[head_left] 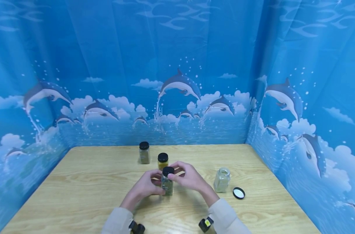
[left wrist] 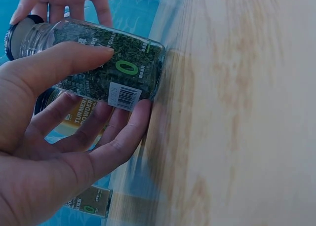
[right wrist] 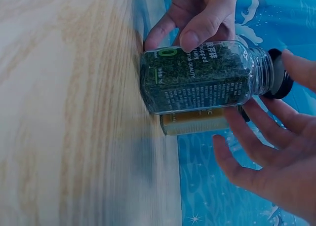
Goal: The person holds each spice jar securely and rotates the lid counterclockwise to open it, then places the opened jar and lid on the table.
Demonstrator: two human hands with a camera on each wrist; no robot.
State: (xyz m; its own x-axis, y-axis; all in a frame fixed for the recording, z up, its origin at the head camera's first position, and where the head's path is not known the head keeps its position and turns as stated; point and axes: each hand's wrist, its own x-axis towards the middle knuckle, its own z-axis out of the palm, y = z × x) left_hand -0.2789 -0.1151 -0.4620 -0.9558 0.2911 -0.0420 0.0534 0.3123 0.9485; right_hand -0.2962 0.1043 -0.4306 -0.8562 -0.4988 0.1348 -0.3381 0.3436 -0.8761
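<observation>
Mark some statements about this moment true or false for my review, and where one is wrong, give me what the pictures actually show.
1. The left hand holds the body of the jar of green flakes. True.
2. An uncapped jar and a loose lid are near each other on the table. True.
3. The right hand grips the uncapped jar. False: it holds the black lid at the mouth of the jar of green flakes.
4. The jar of yellow powder lies on its side. False: it stands upright.
5. The farthest jar is capped. True.
</observation>
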